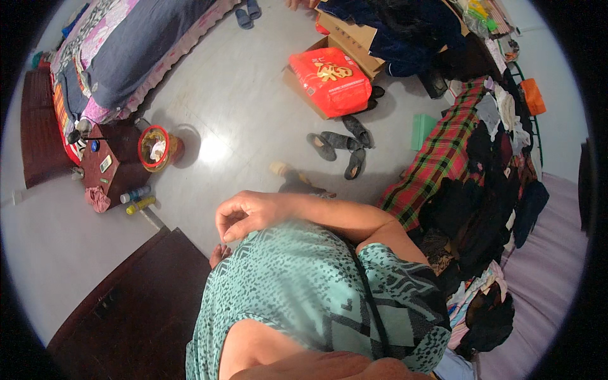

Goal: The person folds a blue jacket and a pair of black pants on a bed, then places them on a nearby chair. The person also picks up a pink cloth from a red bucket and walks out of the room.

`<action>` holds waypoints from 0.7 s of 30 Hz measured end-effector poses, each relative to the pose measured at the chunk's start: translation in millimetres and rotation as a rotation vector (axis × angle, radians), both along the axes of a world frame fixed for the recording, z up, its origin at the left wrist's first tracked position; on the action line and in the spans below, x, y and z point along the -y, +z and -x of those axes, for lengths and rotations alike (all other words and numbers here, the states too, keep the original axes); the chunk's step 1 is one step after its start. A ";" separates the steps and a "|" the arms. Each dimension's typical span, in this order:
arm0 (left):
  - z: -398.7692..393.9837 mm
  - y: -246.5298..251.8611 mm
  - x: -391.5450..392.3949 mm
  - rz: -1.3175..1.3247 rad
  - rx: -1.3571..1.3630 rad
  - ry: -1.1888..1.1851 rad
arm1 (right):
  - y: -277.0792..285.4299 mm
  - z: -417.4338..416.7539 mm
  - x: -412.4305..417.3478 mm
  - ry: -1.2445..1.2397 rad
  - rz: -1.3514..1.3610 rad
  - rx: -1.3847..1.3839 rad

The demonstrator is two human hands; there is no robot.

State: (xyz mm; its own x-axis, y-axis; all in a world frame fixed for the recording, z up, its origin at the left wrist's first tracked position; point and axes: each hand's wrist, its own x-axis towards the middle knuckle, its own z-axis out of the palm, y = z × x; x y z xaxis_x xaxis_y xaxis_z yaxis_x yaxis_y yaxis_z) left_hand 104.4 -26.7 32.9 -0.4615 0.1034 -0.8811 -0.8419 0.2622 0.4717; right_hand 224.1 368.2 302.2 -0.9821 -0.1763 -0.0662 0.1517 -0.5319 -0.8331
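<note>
My right hand [243, 216] is bent across the front of my green patterned top, its fingers loosely curled towards the thumb. No object shows in it. Just below it, the fingers of my left hand [219, 255] peek out at the side of the top; the palm is hidden. Both hands are near my body, above the light floor. Farther ahead, a red package [332, 80] with gold lettering rests on an opened cardboard box [365, 52]. Several dark shoes [339, 140] lie on the floor near the package.
On the left are a bed [142, 52], a dark red bedside cabinet [118, 156] and a red-rimmed waste bin [168, 149]. A dark wooden surface [137, 299] is at lower left. Clothes [479, 204] and a plaid cloth [441, 152] line the right. Another person's hand [301, 4] shows at the top.
</note>
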 end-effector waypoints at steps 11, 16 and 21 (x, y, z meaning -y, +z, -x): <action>-2.6 -16.7 17.7 0.019 0.007 0.032 | 2.1 8.0 -4.3 0.048 -0.014 -0.005; -10.3 -22.2 23.9 0.032 0.016 0.110 | -6.2 16.8 -1.6 0.096 -0.062 -0.027; -22.2 16.7 -16.2 0.043 0.031 0.220 | -7.0 14.3 -5.3 0.131 -0.029 -0.032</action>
State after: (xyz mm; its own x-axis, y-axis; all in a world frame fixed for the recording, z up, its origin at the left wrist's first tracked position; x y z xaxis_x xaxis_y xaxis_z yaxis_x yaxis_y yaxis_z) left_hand 126.6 -10.6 49.5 -0.4416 -0.0345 -0.8966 -0.8948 0.0896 0.4373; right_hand 209.9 373.5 295.2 -0.9526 -0.3013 -0.0420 0.1911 -0.4852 -0.8533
